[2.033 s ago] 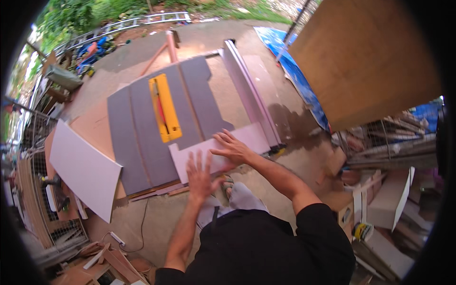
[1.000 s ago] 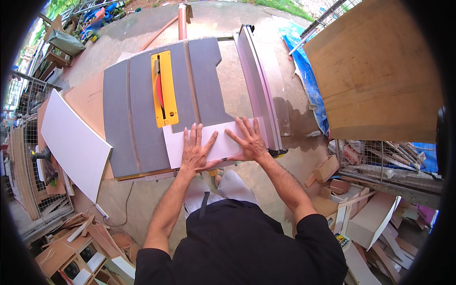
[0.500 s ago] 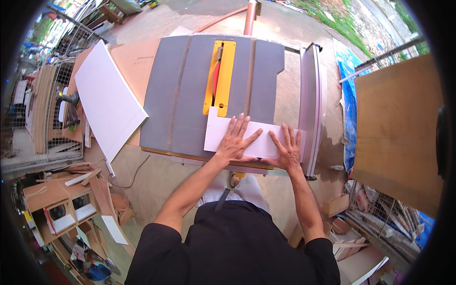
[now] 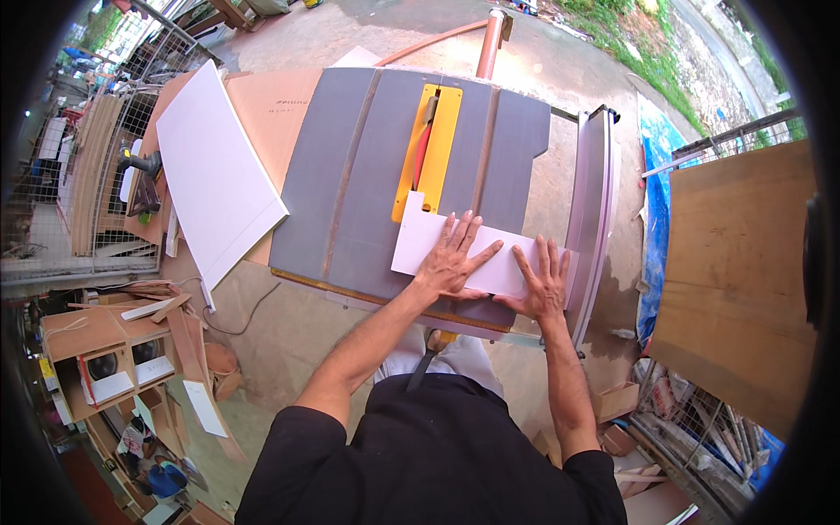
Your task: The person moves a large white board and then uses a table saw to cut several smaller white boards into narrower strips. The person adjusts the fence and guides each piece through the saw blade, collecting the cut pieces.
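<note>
My left hand (image 4: 455,260) lies flat with spread fingers on a white board (image 4: 411,249) that has a notched corner. To its right, my right hand (image 4: 543,284) also presses flat on the board, fingers apart, near the fence. The board rests on the grey top of a table saw (image 4: 350,192). Its narrow projecting tip overlaps the near end of the yellow throat plate (image 4: 451,131), close to the red blade (image 4: 422,156) in the slot. The board's right end is by the long metal rip fence (image 4: 595,210).
A large white panel (image 4: 214,166) lies on a brown sheet (image 4: 276,114) left of the saw. A brown panel (image 4: 744,262) stands at the right beside a blue tarp (image 4: 656,227). Wooden boxes and offcuts (image 4: 114,359) crowd the lower left. A cord (image 4: 249,324) crosses the floor.
The board's tip has slid slightly forward over the throat plate toward the blade, both hands staying flat on it. The whole view has shifted and tilted a little.
</note>
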The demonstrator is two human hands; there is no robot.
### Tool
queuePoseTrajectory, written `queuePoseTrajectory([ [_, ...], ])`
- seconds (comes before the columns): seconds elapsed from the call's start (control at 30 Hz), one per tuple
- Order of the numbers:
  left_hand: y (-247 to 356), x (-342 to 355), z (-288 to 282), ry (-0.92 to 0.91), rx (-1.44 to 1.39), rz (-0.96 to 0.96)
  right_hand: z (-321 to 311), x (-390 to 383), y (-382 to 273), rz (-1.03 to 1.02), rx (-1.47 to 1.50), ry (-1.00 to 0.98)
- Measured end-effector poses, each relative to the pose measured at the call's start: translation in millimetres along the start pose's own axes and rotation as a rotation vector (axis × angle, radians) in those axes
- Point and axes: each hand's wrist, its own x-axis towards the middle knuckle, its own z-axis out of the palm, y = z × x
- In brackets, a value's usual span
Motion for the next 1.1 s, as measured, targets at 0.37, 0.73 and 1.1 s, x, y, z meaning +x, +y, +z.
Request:
queuePoseTrajectory([
  [0.37,-8,12,2,0.089,-0.011,0.011,5,12,8,-0.006,-0.031,-0.011],
  [0.73,-14,16,3,0.113,-0.009,0.025,5,16,10,-0.006,-0.029,-0.017],
  [1.1,-18,19,8,0.125,-0.002,0.034,8,20,12,-0.003,-0.013,-0.003],
])
